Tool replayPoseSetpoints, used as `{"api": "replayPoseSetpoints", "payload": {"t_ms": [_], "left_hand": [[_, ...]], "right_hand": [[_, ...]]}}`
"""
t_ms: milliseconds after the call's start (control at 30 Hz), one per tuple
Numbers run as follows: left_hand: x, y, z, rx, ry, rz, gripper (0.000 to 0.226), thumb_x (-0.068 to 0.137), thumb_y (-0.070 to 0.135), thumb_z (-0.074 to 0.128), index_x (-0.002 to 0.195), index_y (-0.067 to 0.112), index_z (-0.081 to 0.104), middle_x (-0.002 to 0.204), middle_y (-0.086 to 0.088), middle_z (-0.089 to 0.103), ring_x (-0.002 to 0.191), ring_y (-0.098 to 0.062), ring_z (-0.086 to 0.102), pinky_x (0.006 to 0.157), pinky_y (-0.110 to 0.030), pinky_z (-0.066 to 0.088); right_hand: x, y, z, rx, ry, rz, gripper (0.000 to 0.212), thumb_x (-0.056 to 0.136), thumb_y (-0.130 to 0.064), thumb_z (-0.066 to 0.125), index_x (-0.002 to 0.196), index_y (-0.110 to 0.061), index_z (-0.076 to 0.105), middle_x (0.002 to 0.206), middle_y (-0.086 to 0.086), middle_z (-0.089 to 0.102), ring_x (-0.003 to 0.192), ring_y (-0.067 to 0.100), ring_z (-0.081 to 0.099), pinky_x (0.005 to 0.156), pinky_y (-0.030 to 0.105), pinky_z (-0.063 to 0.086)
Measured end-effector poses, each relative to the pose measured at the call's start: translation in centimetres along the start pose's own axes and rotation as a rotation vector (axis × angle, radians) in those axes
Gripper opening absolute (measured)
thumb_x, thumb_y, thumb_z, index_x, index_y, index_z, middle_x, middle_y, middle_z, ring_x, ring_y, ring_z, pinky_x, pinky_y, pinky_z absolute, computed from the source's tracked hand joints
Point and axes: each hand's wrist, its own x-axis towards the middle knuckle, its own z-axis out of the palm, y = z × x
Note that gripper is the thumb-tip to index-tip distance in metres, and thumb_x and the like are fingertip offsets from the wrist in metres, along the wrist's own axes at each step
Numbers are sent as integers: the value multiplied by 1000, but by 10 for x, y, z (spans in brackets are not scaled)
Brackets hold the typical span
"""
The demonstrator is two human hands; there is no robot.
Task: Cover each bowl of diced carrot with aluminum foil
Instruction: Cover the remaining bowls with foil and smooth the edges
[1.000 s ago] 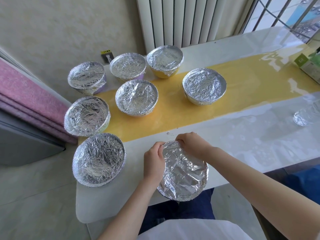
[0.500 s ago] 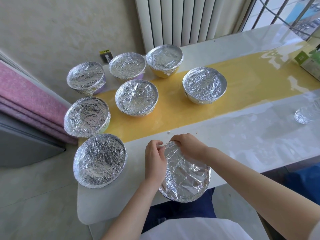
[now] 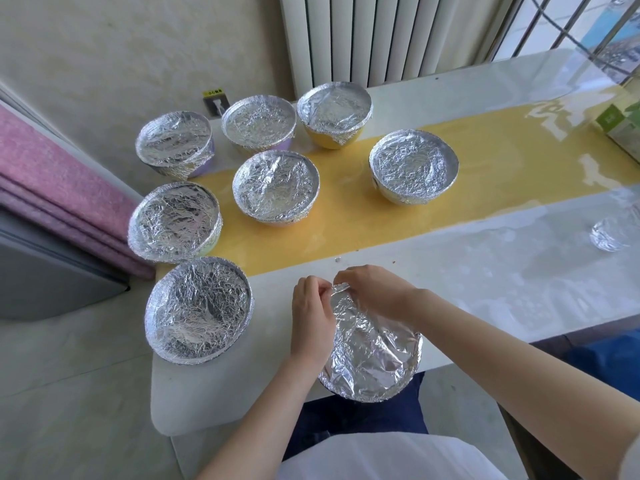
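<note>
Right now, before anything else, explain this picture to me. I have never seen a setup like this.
There is no machine here. A person wears one camera on the head, and it looks down at their own bare hands. Seven foil-wrapped bowls stand toward the left end of the table. At the near edge sits an eighth bowl. The left hand and right hand both pinch its foil at the far rim. Far right lies what looks like a crumpled foil scrap.

Left hand [image 3: 311, 317] farther along foil [image 3: 374, 358] rim
</note>
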Motion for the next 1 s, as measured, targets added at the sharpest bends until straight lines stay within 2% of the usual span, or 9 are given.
{"api": "replayPoseSetpoints", "payload": {"t_ms": [233,367,433,500,633,700,767,900,1000], "left_hand": [[-5,0,-2,62,28,-44,18,94,0,42,108,9,51,100,2,41,89,-19,48,78,-37,45],[-4,2,-5,100,9,-78,25,95,5,40,114,13,55,111,2,50,102,-14,48,86,-27,41],[-1,3,-6,72,-34,-69,24,96,8,42,113,12,59,103,6,54,102,-13,47,88,-22,36],[2,2,-7,-4,-57,-113,22,95,9,46,111,11,62,95,8,55,97,-14,51,82,-17,34],[6,-4,-6,-109,-67,-196,18,94,9,49,102,11,66,86,-6,67,70,-20,57,65,-21,38],[6,-4,-6,-132,-73,-202,18,94,10,49,101,12,66,82,-9,67,63,-18,54,62,-21,39],[6,-2,-7,-132,-58,-198,18,94,9,51,101,13,66,85,-2,67,66,-9,53,62,-11,37],[5,3,-8,-169,-44,-210,13,94,10,51,95,14,64,83,8,63,74,-1,56,64,-6,37],[6,1,-6,-143,-14,-169,14,93,7,51,86,14,61,81,8,55,70,-14,55,65,-14,40]], "right_hand": [[-3,20,-1,255,46,119,34,100,-11,35,126,-13,56,123,7,61,112,25,55,85,25,37],[-7,27,1,301,104,140,32,99,-8,37,122,-12,60,114,9,65,105,26,55,72,23,31],[-8,27,3,301,112,136,31,99,-9,37,121,-11,60,106,7,67,99,26,56,70,21,28],[-9,25,2,292,126,130,31,100,-9,36,121,-9,59,95,3,67,91,26,54,69,22,28],[-10,24,4,155,152,114,30,95,-6,39,117,-13,59,99,13,66,88,31,58,66,29,34],[-7,23,3,43,105,128,31,88,0,41,106,-18,59,86,9,62,79,30,56,63,28,34],[-3,22,-3,14,64,131,26,87,1,43,85,-21,56,80,5,55,79,29,55,64,30,38],[6,13,-4,122,29,78,30,96,-6,40,117,-12,62,108,9,66,102,27,58,86,34,43],[10,11,4,87,58,89,31,91,0,40,111,-9,62,99,10,67,95,28,58,79,34,45]]}}
